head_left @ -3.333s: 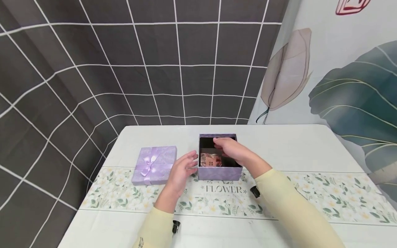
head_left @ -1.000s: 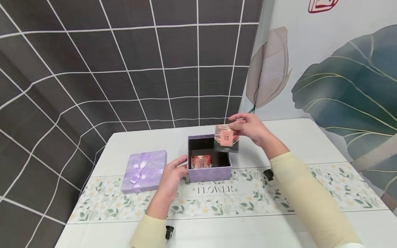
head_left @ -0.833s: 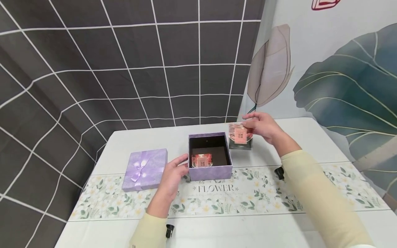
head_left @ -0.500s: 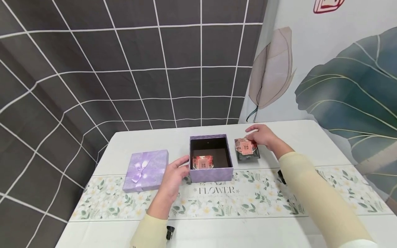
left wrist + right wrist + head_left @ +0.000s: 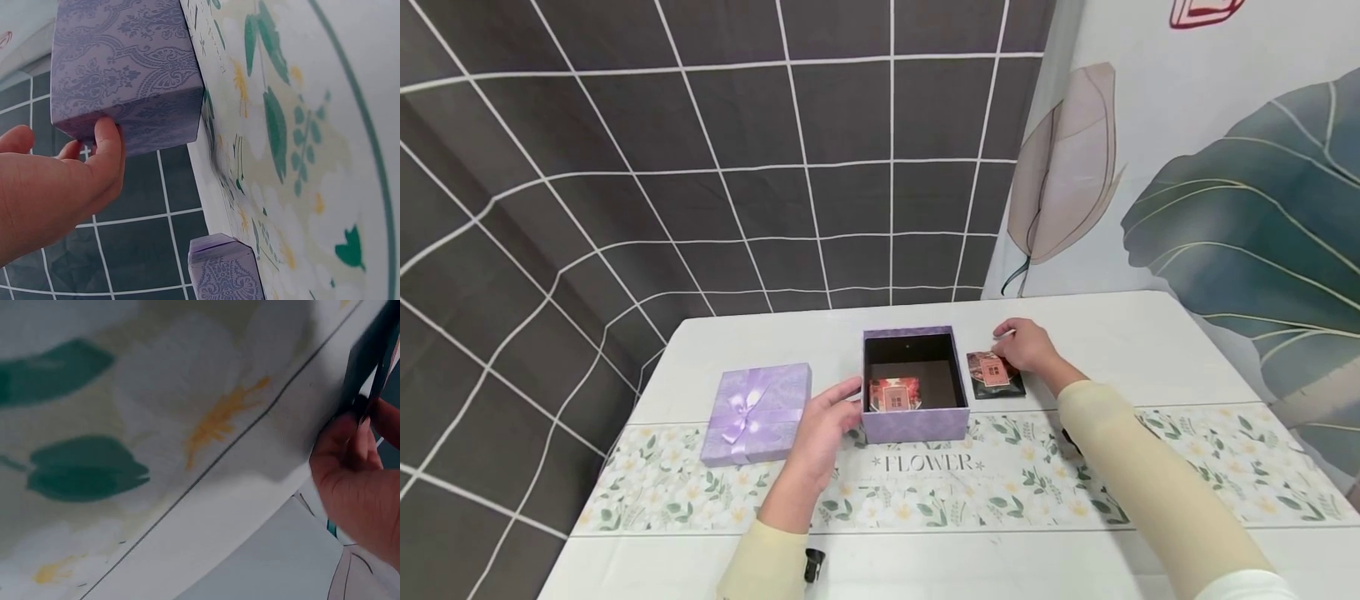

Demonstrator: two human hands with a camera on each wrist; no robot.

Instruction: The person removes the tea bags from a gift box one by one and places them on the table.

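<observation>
The head view shows the flat, roughly square black packet with a reddish picture and pink label [image 5: 996, 377] on the table, extending left and towards the person from the fingers of the right hand [image 5: 1026, 346]. These fingers are bent in and pinch its far right part, thumb on one side; the right wrist view catches only a dark edge between them. Being nearly square, the packet shows no clear long axis, and the right hand is much the nearer one.

Left of those fingers, past a narrow strip of the white floral tablecloth [image 5: 1157, 354], stands the open purple patterned cardboard box [image 5: 916, 426] — its right wall lies between packet and left hand [image 5: 820, 433]. That hand's fingers are loosely extended, fingertips touching the box's left side without gripping it.

Inside the box, across the left wall from the left fingertips, sits a second packet, red with a pink label [image 5: 895, 395]; whether it leans or lies flat I cannot tell. Just left of the left hand rests the lilac square lid with a satin ribbon bow [image 5: 757, 414]. Nothing visible stands right of the right fingers — only tablecloth.
</observation>
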